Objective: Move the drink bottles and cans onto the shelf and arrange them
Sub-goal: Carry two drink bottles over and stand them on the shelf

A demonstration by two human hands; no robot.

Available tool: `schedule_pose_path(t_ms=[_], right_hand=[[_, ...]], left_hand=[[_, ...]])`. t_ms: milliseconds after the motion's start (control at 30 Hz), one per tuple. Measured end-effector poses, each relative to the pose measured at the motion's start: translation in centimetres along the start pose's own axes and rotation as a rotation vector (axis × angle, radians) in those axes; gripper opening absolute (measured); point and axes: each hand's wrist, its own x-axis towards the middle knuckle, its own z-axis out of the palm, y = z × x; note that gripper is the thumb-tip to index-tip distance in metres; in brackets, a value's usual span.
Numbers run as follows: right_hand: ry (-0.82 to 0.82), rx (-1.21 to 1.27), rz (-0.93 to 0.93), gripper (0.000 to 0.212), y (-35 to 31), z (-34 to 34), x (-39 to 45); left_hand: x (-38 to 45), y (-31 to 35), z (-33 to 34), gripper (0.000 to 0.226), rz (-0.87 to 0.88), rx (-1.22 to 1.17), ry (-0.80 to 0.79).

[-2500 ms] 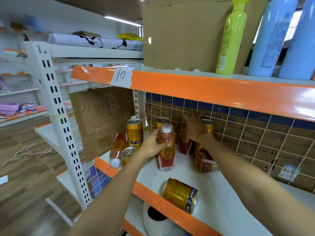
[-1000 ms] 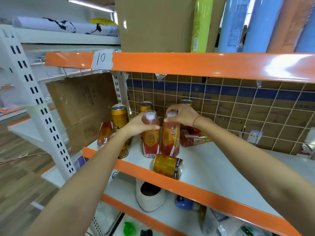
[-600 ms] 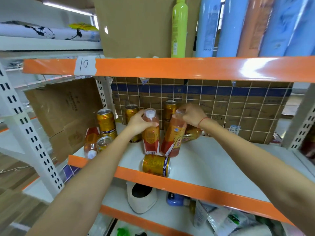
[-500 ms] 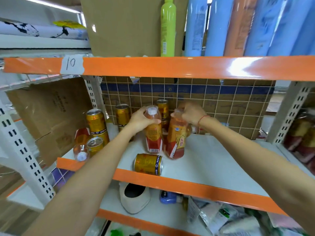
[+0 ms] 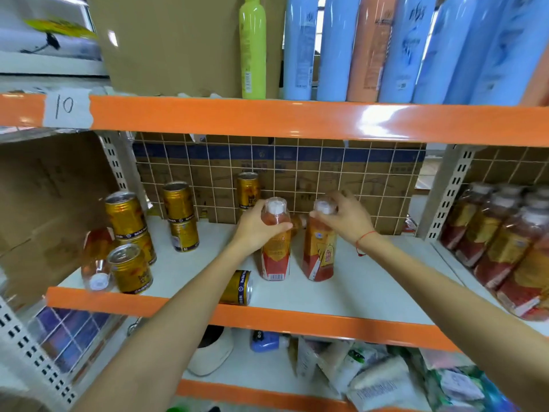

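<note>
Both tea bottles now stand upright and apart mid-shelf [image 5: 371, 281]; the right one, tilted a moment ago, is righted. The left hand [image 5: 258, 227] wraps the left tea bottle [image 5: 274, 257], the right hand [image 5: 346, 217] pinches the right tea bottle [image 5: 320, 251] at its cap; a gold can [image 5: 239, 288] lies toppled at the front edge, unsorted

A shop; orange-edged metal shelving [image 5: 267, 118] with a handwritten number tag [image 5: 66, 107]; rows of drink cans [image 5: 178, 203], bottled drinks [image 5: 490, 233] and toiletry bottles [image 5: 335, 46] stocked for sale.
</note>
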Motion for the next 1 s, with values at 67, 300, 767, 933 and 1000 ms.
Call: schedule_pose_path(t_ms=[67,300,767,933,1000], right_hand=[[0.002,0.064,0.021,0.068,0.1,1.3,-0.5],[-0.047,0.611,0.193,0.108,2.2,4.6,-3.6],[-0.018,0.470,0.254,0.084,3.7,8.9,-6.2],[0.009,0.394,0.267,0.079,3.5,9.0,-6.6],[0.012,0.388,0.280,0.078,3.4,9.1,-6.7]], left_hand=[[-0.4,-0.3,0.1,0.064,-0.025,-0.045,0.018],[-0.1,-0.4,-0.6,0.066,-0.069,-0.102,-0.080],[-0.6,-1.3,3.0,0.091,-0.163,-0.044,0.096],[-0.3,-1.1,0.3,0.082,-0.289,-0.296,-0.236],[0.0,-0.9,0.0,0.076,-0.311,-0.344,-0.338]])
